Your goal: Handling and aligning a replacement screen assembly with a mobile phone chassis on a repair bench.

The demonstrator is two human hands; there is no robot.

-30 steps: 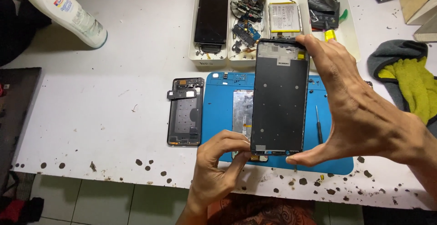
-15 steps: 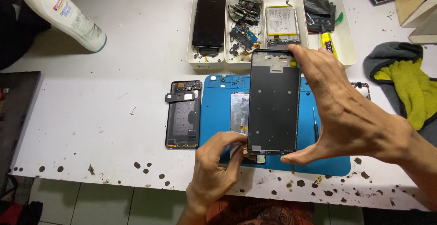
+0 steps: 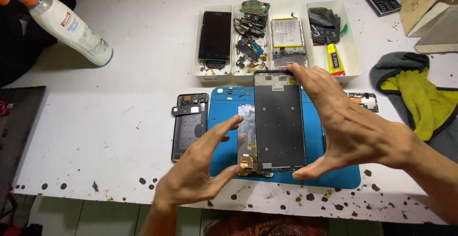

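Observation:
My right hand (image 3: 355, 128) grips a black phone frame (image 3: 279, 120) by its top and bottom edges and holds it upright over the blue work mat (image 3: 224, 121). A strip of shiny inner parts with a gold flex (image 3: 247, 140) shows along the frame's left side. My left hand (image 3: 198, 171) hovers open just left of the frame's lower corner, thumb near the gold flex, fingers spread and apart from the frame. A black phone back housing (image 3: 189, 126) lies on the white table (image 3: 119, 97) left of the mat.
White trays (image 3: 276, 7) at the back hold a black phone (image 3: 214, 35), circuit boards (image 3: 250, 31), a battery (image 3: 287, 33) and a glue tube (image 3: 335, 59). A white spray bottle (image 3: 71, 31) lies far left. Yellow and grey cloths (image 3: 420, 97) sit right, a small board (image 3: 365, 100) beside them.
My left hand has let go of the frame's bottom edge and opened, moving left. My right hand still holds the frame, now lower over the mat.

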